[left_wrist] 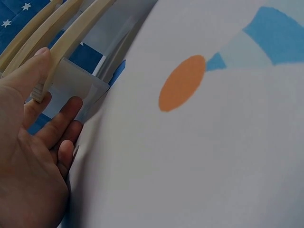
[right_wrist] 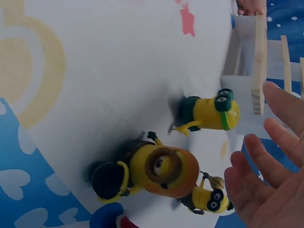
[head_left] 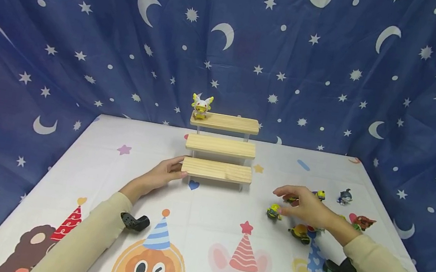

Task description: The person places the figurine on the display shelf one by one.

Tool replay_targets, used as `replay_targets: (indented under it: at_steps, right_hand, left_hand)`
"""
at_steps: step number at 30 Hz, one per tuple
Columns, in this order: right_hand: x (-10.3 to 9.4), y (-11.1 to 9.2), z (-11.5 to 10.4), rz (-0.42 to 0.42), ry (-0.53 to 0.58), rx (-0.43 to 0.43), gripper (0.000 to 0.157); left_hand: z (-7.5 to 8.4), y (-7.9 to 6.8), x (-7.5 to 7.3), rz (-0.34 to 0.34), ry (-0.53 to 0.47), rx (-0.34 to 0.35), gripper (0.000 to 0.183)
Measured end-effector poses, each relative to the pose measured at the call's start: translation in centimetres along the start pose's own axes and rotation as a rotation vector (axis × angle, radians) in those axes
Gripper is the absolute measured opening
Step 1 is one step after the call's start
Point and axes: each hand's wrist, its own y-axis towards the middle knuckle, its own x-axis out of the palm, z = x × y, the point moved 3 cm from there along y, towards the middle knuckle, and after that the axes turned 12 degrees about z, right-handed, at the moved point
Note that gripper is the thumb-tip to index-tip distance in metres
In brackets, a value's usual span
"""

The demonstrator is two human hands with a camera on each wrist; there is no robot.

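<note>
My left hand (head_left: 158, 175) holds the left end of the lowest step of a three-tier wooden display stand (head_left: 217, 170). In the left wrist view, the thumb lies on the step's edge (left_wrist: 59, 47) and the index fingertip is under it. My right hand (head_left: 307, 208) hovers with loosely bent fingers over several small toy figures. Nearest its thumb is a yellow Minion figure (head_left: 273, 211), standing upright; the right wrist view shows this goggled Minion (right_wrist: 213, 113) apart from the fingers. A one-eyed Minion (right_wrist: 166, 168) stands closer to the wrist.
On the top step's left end stands a yellow figure in a white hood (head_left: 201, 107). A grey-blue figure (head_left: 345, 197) and a red-brown figure (head_left: 363, 222) are on the right of the table. Behind the white printed tablecloth (head_left: 203, 229) hangs a blue star-and-moon curtain (head_left: 239, 54).
</note>
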Motion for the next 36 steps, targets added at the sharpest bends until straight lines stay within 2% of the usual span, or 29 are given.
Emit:
replay_targets:
  at_steps: [7,10,17,21,26,36]
  right_hand:
    - [0.9,0.1,0.3,-0.085,-0.089,0.039,0.047]
    - [1.0,0.2,0.1,-0.083,-0.106,0.038,0.045]
    - [1.2,0.5,0.6,-0.070,-0.126,0.019,0.029]
    - [1.1,0.7,0.5,-0.078,-0.116,0.027,0.029]
    - [0.5,0.9,-0.2,-0.042,-0.087,0.028,0.035]
    - [-1.0,2.2,-2.2,0.054,0.032,-0.006,0.037]
  left_hand:
    - [0.1,0.0,0.0,-0.005,-0.009,0.007,0.081]
    - [0.2,0.0,0.0,-0.006,-0.014,0.008,0.081]
    - [0.2,-0.2,-0.1,-0.003,-0.018,0.016,0.079]
    - [0.1,-0.1,0.0,-0.001,-0.025,0.015,0.079]
    - [0.1,-0.2,0.0,-0.008,-0.016,0.032,0.078]
    - [0.1,-0.3,-0.2,-0.007,-0.011,0.028,0.078]
